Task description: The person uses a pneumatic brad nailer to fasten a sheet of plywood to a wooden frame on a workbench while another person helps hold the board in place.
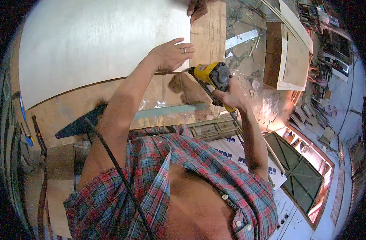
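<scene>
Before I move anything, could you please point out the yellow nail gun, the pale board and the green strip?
Yellow nail gun (pixel 207 73): head view, on its yellow body.
Pale board (pixel 103 46): head view, on its broad upper face.
Green strip (pixel 169 111): head view, near its middle.

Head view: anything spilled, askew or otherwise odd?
Mostly the floor right of the wooden work surface: a pale strip lies among scattered scraps, looking untidy. The white panel shows no obvious damage.

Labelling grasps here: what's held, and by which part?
Right hand holds the yellow nail gun by its handle. Left hand grips nothing; it rests open on the pale board.
</scene>
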A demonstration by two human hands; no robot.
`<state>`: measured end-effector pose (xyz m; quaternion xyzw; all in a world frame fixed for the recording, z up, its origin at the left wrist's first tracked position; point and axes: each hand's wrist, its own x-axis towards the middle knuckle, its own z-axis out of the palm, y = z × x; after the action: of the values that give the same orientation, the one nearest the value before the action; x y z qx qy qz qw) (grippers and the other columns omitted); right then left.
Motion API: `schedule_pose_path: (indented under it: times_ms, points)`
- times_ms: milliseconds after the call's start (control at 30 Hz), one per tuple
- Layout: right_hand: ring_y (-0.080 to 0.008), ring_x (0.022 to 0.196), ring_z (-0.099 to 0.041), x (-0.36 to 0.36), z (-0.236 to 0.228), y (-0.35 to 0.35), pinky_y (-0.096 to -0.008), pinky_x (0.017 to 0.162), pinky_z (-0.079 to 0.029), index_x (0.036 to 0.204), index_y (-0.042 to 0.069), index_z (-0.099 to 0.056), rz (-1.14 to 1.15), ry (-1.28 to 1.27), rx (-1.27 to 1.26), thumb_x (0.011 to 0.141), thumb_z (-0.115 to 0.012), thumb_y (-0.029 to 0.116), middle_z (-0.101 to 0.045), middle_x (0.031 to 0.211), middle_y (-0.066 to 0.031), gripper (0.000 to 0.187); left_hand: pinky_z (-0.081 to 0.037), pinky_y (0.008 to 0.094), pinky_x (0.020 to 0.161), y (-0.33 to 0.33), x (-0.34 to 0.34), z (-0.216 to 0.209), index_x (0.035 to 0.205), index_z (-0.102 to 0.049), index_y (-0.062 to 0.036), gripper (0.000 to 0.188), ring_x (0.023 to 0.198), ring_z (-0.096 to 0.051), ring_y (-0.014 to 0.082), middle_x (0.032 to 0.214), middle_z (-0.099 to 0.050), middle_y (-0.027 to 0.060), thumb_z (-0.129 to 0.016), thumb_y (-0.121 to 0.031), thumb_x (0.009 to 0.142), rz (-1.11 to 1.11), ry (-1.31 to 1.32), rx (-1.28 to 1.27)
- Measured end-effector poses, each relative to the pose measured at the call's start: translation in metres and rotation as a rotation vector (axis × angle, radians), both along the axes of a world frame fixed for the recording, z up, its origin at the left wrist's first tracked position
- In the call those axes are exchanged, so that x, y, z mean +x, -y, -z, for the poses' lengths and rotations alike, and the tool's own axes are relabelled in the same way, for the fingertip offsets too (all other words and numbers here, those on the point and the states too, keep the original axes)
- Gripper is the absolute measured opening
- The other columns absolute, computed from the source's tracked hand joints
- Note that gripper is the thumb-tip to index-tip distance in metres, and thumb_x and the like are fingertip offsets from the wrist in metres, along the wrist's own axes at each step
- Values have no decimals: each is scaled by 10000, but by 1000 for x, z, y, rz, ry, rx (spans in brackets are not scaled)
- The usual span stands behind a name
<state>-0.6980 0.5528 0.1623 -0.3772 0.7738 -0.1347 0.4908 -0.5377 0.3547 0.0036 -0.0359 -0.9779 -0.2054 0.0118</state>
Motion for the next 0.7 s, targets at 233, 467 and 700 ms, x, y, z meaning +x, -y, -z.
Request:
schedule_pose_path:
  times_ms: [233,467,700]
  points:
    - [-190,705,-661,-12,26,-14,-376,689,-545,998,9,-675,-42,-76,-58,792,-704,164,-708,817,-111,259,-222,434,1241,-2,0,4,1344,-558,-106,405,1452,-356,183,1498,-482,56,-550,-170,944,-15,-35,6]
    - [-204,778,-673,-2,10,-7,-365,732,-549,1116,14,-649,6,27,-15,788,-692,121,-713,882,-92,347,-220,433,1244,0,0,11,1346,-553,-108,418,1452,-357,179,1504,-474,54,-551,-157,932,3,-20,28]
    - [-193,825,-654,-3,5,-7,-341,740,-537,1110,19,-645,-60,-81,-74,778,-686,85,-682,904,-76,340,-238,432,1234,-1,-1,8,1309,-556,-122,375,1434,-380,177,1470,-510,41,-544,-162,937,-21,-61,-6]
